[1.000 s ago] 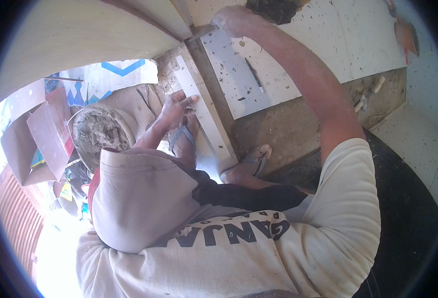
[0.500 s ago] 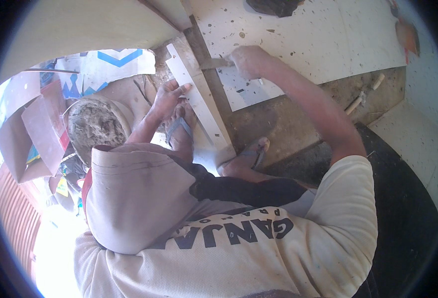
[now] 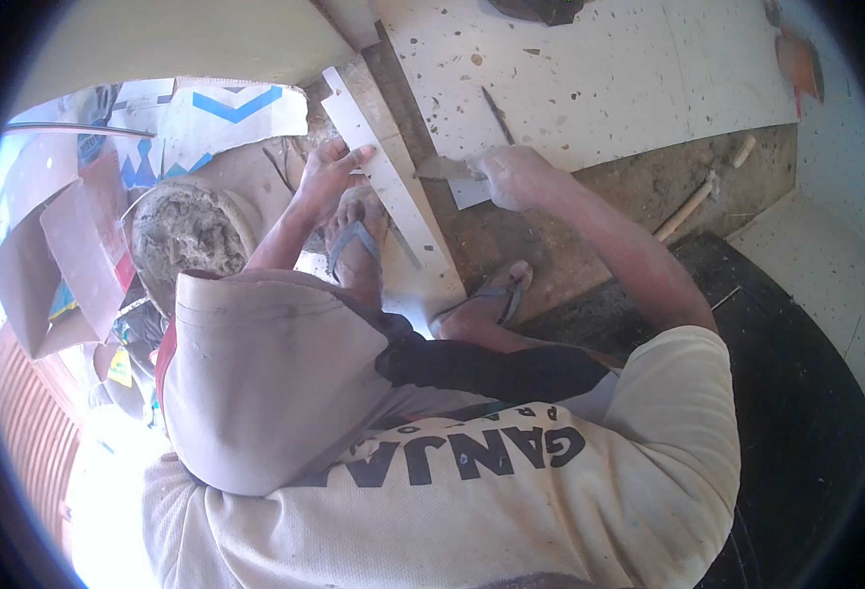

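Your left hand (image 3: 332, 169) presses, fingers spread, on the narrow tile strip (image 3: 383, 187). Your right hand (image 3: 516, 177), arm extended, grips the trowel (image 3: 442, 169) in a closed fist.

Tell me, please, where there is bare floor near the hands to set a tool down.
Bare speckled tile lies beyond the right hand, and the dirt strip runs to the wooden stick. It is crowded by the left hand: the white strip, sandalled feet and mortar pan sit close.
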### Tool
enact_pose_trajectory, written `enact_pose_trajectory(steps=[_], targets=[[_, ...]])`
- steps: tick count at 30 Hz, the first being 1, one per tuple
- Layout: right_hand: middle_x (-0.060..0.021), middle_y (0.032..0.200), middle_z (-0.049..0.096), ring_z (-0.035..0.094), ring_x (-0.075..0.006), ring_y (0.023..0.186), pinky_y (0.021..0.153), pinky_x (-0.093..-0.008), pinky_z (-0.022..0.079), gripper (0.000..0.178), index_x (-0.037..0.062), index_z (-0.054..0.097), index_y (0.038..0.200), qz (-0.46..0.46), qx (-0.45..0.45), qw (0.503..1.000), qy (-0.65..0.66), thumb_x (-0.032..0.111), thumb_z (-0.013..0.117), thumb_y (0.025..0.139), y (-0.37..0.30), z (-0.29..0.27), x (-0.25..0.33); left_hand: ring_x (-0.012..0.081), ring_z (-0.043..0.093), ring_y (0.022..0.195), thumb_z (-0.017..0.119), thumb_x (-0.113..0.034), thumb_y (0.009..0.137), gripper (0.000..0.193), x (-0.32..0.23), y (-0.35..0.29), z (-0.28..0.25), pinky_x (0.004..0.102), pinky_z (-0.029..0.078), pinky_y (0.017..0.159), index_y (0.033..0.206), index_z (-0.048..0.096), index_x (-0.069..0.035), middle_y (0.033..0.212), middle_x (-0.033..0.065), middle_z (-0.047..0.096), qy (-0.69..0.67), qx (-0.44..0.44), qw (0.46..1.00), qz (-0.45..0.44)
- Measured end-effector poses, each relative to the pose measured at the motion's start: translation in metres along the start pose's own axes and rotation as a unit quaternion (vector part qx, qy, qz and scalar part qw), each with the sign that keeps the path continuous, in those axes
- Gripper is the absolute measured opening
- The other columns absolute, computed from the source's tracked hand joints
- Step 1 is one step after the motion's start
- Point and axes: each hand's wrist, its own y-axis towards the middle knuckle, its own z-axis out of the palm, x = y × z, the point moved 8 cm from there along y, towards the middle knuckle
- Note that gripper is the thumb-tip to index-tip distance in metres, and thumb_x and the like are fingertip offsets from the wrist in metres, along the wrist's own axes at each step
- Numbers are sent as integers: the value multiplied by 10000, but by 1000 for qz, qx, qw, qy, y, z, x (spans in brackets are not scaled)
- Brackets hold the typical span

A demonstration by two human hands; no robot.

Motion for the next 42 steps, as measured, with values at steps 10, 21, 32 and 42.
enact_pose_trajectory(steps=[10, 21, 32, 42], targets=[[-220, 1109, 692, 674, -384, 1015, 902, -467, 535, 362, 68, 670, 1195, 60, 60, 996, 2, 80, 516, 868, -19, 5, -2, 184, 647, 1076, 633, -199, 994, 320, 3, 5, -4, 365, 536, 927, 1248, 616, -6, 1175, 77, 676, 0, -4, 1000, -6], [-225, 1012, 700, 684, -383, 942, 842, -491, 539, 351, 55, 649, 1206, 107, -71, 991, 34, 107, 494, 895, 31, -27, 17, 191, 665, 1021, 637, -183, 992, 310, 6, 7, -4, 359, 559, 903, 1212, 623, 35, 1124, 105, 682, -15, 0, 1000, 6], [-252, 997, 706, 686, -405, 981, 878, -495, 539, 325, 18, 664, 1139, 120, -66, 989, 47, 132, 511, 875, 35, -42, 25, 179, 667, 1001, 644, -179, 988, 299, 11, 11, -4, 340, 561, 875, 1207, 627, 24, 1102, 89, 686, -19, -2, 1000, 1], [-253, 1062, 707, 691, -395, 1023, 903, -477, 552, 286, -12, 697, 1070, 125, -10, 989, 78, 126, 542, 872, -1, 7, 33, 176, 665, 1003, 648, -193, 988, 309, 3, 9, -9, 338, 559, 868, 1208, 630, 23, 1119, 89, 681, 0, -19, 1000, 7]])
